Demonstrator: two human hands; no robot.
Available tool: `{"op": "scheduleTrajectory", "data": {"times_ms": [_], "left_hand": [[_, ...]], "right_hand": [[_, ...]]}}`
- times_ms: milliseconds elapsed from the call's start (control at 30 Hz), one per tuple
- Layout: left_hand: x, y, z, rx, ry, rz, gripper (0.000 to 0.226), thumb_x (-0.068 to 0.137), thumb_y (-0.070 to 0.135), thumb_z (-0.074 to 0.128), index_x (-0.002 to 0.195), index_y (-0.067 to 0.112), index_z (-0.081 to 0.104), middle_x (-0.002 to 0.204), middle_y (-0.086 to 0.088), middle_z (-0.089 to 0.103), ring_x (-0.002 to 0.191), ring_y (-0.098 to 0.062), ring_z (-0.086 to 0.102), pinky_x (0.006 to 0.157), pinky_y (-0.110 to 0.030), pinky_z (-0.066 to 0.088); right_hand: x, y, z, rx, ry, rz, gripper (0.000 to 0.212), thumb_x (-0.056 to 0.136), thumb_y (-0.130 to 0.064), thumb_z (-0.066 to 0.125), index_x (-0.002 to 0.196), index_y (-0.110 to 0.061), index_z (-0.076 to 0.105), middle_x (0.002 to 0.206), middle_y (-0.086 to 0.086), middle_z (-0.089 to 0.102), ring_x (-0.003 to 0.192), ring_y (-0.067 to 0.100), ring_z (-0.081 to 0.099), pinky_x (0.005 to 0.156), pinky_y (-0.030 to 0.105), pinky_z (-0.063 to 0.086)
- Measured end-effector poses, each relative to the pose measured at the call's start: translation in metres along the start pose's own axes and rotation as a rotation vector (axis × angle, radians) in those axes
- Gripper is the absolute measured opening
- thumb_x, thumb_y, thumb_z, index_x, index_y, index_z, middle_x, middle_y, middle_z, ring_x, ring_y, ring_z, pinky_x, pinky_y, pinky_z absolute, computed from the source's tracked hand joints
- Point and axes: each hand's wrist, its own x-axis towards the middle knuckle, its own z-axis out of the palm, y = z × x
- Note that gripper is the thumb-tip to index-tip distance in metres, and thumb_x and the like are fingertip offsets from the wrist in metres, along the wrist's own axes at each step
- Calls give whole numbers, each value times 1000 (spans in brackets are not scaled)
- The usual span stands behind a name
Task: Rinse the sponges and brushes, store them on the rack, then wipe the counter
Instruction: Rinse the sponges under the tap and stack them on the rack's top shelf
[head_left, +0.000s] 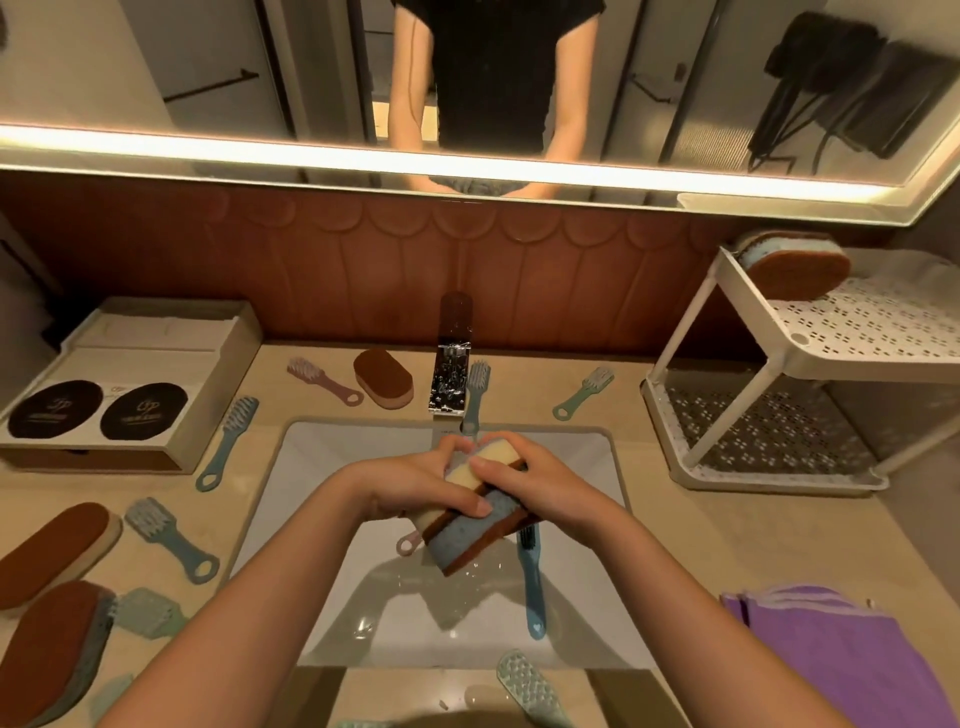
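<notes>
over the sink (306, 467), under the tap (451, 384), i hold two stacked sponges (467, 538) with both hands: left hand (410, 486) curled round one side, right hand (543, 483) gripping the other. a blue brush (531, 582) lies in the basin. the rack (779, 358) stands at the right on the surface (675, 545).

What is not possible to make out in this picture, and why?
Head view:
- Pink brush in the sink: only its loop shows; held sponges and left hand hide the rest.
- Brown sponge, lower left: cut by the frame edge.
- Print on black discs: too small to read.
</notes>
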Motion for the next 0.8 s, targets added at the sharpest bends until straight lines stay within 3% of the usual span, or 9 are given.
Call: {"op": "scheduleTrajectory", "data": {"times_ms": [133, 267, 367, 467, 533, 633, 800], "left_hand": [[2, 3, 0, 116, 183, 88, 95, 54, 38, 82, 131, 30, 27, 126, -8, 45, 108, -23, 57, 83, -32, 55], [-3, -1, 18, 376, 480, 352, 76, 76, 47, 69, 139, 30, 31, 139, 1, 35, 125, -17, 41, 103, -35, 42], [-10, -13, 31, 588, 540, 472, 86, 67, 71, 51, 142, 43, 20, 154, 16, 9, 137, -4, 18, 112, -32, 22], [-13, -24, 31, 788, 585, 548, 84, 68, 72, 51, 139, 56, 10, 150, 28, -15, 134, 4, 2, 109, -28, 14], [-14, -25, 30, 794, 580, 578, 77, 69, 71, 50, 137, 59, 15, 149, 28, -11, 133, 2, 3, 108, -26, 14], [-10, -20, 28, 750, 579, 581, 63, 75, 70, 42, 133, 58, 25, 150, 16, 15, 132, -6, 20, 107, -24, 22], [1, -19, 32, 648, 594, 606, 51, 83, 59, 35, 129, 42, 48, 125, 10, 40, 117, -5, 40, 100, -23, 35]], "right_hand": [[4, 6, 0, 78, 124, -33, 25, 88, -34, 60, 106, -17, 55, 89, 1, 60, 82, 14, 58, 72, 31, 49], [7, 10, -3, 223, 233, 52, 27, 90, -37, 56, 111, -20, 55, 101, 6, 62, 88, 18, 63, 73, 30, 54], [9, 10, -2, 351, 262, 93, 32, 90, -36, 56, 116, -18, 55, 111, 13, 63, 98, 26, 65, 79, 38, 55], [10, 8, 3, 392, 249, 112, 29, 91, -35, 55, 115, -19, 57, 110, 15, 65, 99, 27, 66, 81, 39, 55], [10, 6, 5, 423, 243, 125, 27, 92, -33, 52, 114, -19, 59, 109, 15, 66, 97, 27, 66, 77, 37, 56], [10, 5, 8, 490, 254, 138, 27, 94, -33, 51, 112, -17, 62, 104, 16, 69, 91, 27, 68, 69, 33, 56], [7, 6, 10, 491, 332, 150, 25, 94, -29, 50, 108, -13, 64, 90, 12, 67, 74, 21, 65, 57, 26, 50]]}}
